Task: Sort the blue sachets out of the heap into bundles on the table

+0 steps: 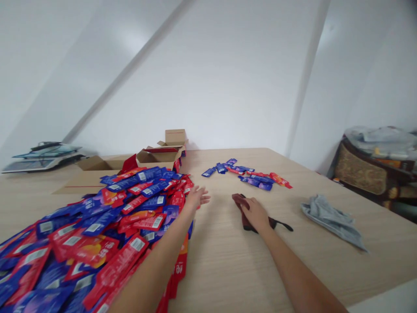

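My left hand is stretched out above the right edge of a large heap of red and blue sachets, fingers apart and nothing in it. Bare wood shows just to its right. Toward the middle of the table, my right hand is closed over a dark brown pouch-like item with a black strap trailing to the right. The hand covers much of this item, so its exact kind cannot be made out.
Open cardboard boxes stand behind the heap. Several loose sachets lie farther back on the table. A grey cloth rests at right, near a chair piled with plastic-wrapped things. Flat items are stacked far left.
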`<state>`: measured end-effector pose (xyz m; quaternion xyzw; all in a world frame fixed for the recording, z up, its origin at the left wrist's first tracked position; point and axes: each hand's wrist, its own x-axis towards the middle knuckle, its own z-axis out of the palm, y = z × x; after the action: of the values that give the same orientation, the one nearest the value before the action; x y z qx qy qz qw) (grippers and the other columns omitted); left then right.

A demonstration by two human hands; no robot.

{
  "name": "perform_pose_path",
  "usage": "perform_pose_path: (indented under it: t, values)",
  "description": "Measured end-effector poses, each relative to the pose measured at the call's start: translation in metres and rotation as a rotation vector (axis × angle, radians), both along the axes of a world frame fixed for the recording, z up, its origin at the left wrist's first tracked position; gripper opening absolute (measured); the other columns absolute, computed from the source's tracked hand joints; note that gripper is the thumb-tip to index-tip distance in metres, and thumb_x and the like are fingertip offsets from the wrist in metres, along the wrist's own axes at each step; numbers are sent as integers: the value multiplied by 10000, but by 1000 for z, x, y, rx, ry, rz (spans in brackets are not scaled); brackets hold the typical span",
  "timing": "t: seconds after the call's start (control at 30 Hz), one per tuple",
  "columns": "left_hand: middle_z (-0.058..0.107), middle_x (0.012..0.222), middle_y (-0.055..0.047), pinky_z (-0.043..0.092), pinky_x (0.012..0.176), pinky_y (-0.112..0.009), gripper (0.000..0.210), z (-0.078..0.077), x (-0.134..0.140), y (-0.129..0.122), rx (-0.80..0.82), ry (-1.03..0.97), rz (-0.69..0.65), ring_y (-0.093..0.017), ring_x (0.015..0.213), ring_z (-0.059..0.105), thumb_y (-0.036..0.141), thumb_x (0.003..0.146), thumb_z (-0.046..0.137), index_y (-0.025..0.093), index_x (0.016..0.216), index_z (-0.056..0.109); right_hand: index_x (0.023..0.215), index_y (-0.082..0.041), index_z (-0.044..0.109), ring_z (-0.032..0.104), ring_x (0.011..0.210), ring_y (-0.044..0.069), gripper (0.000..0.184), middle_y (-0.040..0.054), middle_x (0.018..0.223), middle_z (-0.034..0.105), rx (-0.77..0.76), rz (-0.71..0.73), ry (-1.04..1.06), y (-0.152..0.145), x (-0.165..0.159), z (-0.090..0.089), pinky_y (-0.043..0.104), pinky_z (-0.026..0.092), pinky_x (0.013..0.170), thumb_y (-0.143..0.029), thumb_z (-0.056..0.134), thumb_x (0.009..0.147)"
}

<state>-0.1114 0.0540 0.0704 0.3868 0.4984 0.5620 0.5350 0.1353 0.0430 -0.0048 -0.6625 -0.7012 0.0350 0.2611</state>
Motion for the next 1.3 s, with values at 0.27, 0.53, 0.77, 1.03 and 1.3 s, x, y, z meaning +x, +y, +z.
perform_pose_path:
  t: [0.27, 0.53, 0.77, 1.03, 1.3]
  values:
    - [642, 1052, -124, 459, 875, -333, 366, -79, 75, 15, 132, 554, -82, -198, 975, 613, 228, 819, 507, 128, 1170, 493, 1097, -239, 614, 551, 987, 205, 404, 76, 1059, 593, 98, 54, 42, 1, -4, -4, 303, 370, 889, -482, 360, 898]
    - [620, 1116, -116, 419, 943, -341, 298, -96, 86, 11, 316, 587, 7, -191, 1034, 582, 240, 857, 416, 143, 1125, 504, 1315, -140, 442, 436, 1202, 198, 457, 128, 1282, 501, 149, -59, 115, 71, 19, -3, 323, 314, 1020, -317, 298, 919]
    - [627, 1096, -110, 420, 948, -356, 280, -105, 84, 18, 292, 478, 53, -191, 1045, 581, 196, 851, 399, 160, 1106, 509, 1383, -136, 354, 235, 1349, 295, 534, 168, 1441, 333, -142, -67, -177, 129, 47, 6, 533, 210, 1044, -271, 403, 868]
    - [579, 1065, -90, 417, 938, -318, 387, -109, 76, 25, 257, 437, 283, -157, 1027, 549, -14, 698, 383, 164, 1010, 529, 1302, -214, 491, 411, 1266, 156, 474, 40, 1361, 485, -216, 289, -66, 104, -2, 4, 335, 292, 1050, -331, 203, 945]
    - [481, 1231, -123, 286, 1044, -407, 382, -94, 60, 18, 279, 821, 454, -232, 1228, 379, 128, 789, 431, 168, 1165, 485, 1225, -240, 556, 519, 1117, 224, 504, 73, 1237, 578, -174, 504, 82, 21, -15, 45, 332, 365, 957, -499, 529, 794]
